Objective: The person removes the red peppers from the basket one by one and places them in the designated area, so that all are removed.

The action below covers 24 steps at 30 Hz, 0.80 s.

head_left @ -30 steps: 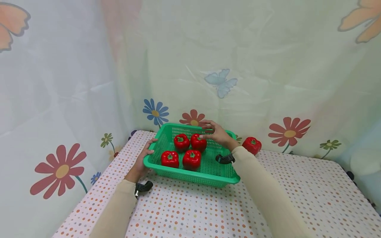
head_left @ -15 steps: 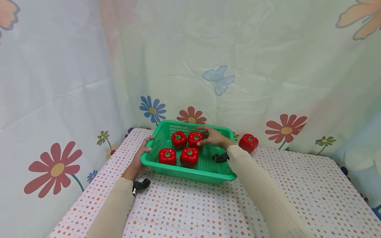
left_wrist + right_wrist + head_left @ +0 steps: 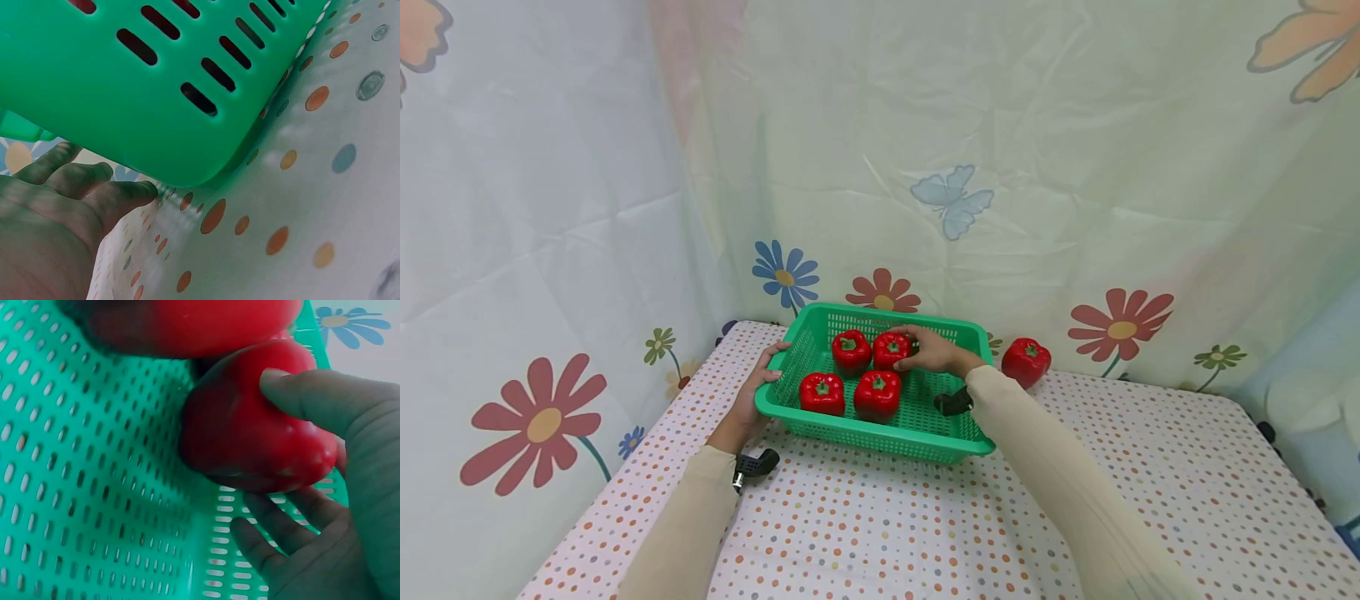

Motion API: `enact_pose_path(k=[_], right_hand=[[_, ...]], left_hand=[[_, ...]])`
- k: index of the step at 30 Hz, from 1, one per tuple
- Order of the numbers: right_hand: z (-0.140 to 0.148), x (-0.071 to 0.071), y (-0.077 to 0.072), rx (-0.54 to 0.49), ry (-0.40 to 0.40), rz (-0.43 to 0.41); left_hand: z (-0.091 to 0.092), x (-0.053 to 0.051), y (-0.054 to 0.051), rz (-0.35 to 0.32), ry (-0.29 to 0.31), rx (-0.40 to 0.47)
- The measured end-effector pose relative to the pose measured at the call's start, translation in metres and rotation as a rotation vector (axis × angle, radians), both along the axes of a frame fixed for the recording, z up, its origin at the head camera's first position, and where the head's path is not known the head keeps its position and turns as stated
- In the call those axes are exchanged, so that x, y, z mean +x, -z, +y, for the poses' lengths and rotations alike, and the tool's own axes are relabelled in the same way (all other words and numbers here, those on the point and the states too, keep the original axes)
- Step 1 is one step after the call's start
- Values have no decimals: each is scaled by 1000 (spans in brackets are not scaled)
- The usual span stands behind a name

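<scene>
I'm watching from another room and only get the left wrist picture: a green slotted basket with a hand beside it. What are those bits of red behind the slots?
Observer: Peppers. The head view shows four red peppers standing inside the basket.
Visitor: Is anyone touching them?
Observer: Yes, the right hand holds the back right pepper; the right wrist view shows the thumb on its skin.
Visitor: So are all the peppers in there?
Observer: No, a fifth pepper sits on the table, outside the basket, past its right end.
</scene>
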State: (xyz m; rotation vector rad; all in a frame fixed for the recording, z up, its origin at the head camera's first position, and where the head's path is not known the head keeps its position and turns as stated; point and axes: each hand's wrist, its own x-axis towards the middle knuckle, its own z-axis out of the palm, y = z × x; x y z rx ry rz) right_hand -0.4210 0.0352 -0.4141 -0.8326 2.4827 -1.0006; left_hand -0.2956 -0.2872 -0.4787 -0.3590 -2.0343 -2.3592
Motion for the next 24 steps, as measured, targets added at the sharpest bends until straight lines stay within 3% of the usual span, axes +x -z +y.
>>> enact_pose_path(k=[7,17,24], right_hand=[[-2,2,0,-5,50,29],[3,4,-8,-91,128,62],[3,12,-16,-155,130,51]], left_hand=[[1,1,-1,-1,-7,2],[4,0,0,1,2,1],[1,2,1,18,5,14]])
